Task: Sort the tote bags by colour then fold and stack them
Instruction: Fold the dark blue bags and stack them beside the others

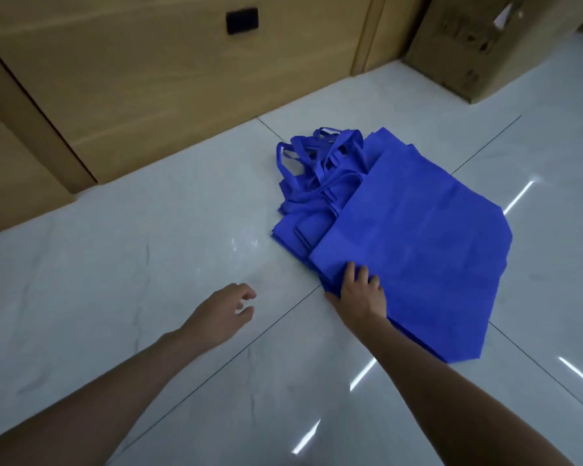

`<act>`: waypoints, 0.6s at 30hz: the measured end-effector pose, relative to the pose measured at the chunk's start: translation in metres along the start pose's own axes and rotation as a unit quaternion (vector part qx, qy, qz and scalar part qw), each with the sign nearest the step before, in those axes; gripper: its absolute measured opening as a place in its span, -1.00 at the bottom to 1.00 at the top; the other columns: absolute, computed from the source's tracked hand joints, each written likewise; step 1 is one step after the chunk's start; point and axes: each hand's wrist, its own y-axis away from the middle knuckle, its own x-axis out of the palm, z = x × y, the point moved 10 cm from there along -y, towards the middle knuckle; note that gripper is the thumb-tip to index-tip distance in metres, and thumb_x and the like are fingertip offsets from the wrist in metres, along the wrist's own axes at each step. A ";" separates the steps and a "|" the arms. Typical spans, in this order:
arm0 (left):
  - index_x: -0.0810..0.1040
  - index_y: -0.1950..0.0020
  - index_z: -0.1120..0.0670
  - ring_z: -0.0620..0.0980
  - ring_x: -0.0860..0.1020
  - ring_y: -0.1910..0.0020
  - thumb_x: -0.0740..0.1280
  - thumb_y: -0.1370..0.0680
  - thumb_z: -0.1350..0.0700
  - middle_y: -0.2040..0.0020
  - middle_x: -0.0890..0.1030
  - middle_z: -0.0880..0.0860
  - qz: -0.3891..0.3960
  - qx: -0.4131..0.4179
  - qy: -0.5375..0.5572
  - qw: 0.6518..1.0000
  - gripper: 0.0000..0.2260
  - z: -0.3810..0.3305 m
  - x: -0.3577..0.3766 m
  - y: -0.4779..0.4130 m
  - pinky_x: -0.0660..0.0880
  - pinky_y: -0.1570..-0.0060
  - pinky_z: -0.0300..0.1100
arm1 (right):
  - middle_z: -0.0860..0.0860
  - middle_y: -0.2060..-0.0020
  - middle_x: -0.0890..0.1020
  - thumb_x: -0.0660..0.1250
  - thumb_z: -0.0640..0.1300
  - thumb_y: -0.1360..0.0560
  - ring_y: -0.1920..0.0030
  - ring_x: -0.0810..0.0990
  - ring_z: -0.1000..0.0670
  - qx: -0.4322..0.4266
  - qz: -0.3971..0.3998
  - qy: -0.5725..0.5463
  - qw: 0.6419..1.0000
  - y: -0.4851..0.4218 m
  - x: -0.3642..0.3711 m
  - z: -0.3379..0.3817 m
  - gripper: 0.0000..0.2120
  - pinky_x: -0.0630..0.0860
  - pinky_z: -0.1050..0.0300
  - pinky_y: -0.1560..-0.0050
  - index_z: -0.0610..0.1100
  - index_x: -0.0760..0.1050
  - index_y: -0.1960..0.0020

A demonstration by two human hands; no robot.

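From my end, head view: 1 pile of blue tote bags point(418, 237) lies flat on the glossy white tile floor point(148, 264), right of centre. All the bags I can see are the same blue. They're stacked loosely w/ edges fanned out, not squared up. Their handles point(317, 163) are bunched in a tangle at the far-left end of the pile, on the side toward the wood cabinet front point(148, 79).

Right hand point(362, 292) is on the near-left corner of the pile. Its fingers point(364, 274) are curled over the top of the cloth and the thumb point(332, 299) sits low against the stacked edges, so it reads as a grasp on that corner. How many layers it has, I can't tell. The right forearm comes in from the bottom-right.

Left hand point(221, 312) is apart from the bags, over bare tile to the left of the pile. Fingers are loosely curled and relaxed, nothing in them. Can't tell if it touches the floor or hangs just above it.

A dark grout line point(249, 344) runs diagonally between the 2 hands and goes under the pile's near corner.

Beyond that: the cabinet has a black recessed pull point(242, 21) near the top of frame. A cardboard box point(478, 55) stands on the floor at top-right, well apart from the bags. Bright light streaks reflect off the tile on the right.
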 end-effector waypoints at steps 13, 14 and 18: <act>0.52 -0.16 0.18 0.00 0.54 -0.03 0.30 -0.54 0.20 -0.10 0.56 0.07 -0.026 -0.047 0.057 0.997 -0.80 0.040 -0.006 0.025 0.43 -0.12 -0.19 | -0.14 -0.10 0.54 0.17 -0.36 -0.53 -0.05 0.59 -0.12 -0.136 -0.015 0.022 0.990 0.015 -0.038 0.093 -0.77 0.45 0.11 0.13 -0.24 0.40 -0.17; 0.51 -0.18 0.18 0.00 0.53 -0.02 0.30 -0.55 0.19 -0.11 0.55 0.08 -0.023 -0.051 0.062 0.997 -0.79 0.042 -0.009 0.031 0.43 -0.12 -0.18 | -0.15 -0.10 0.55 0.15 -0.36 -0.54 -0.06 0.58 -0.13 -0.147 -0.002 -0.016 0.989 0.025 -0.039 0.113 -0.80 0.45 0.11 0.12 -0.25 0.41 -0.14; 0.44 -0.26 0.14 -0.05 0.49 0.00 0.28 -0.57 0.15 -0.12 0.50 0.06 -0.033 -0.072 0.098 0.992 -0.73 0.058 -0.034 0.063 0.42 -0.07 -0.25 | -0.16 0.00 0.55 0.13 -0.33 -0.56 0.02 0.54 -0.12 -0.171 0.009 -0.120 0.978 0.058 -0.050 0.182 -0.74 0.35 0.14 0.16 -0.14 0.21 0.27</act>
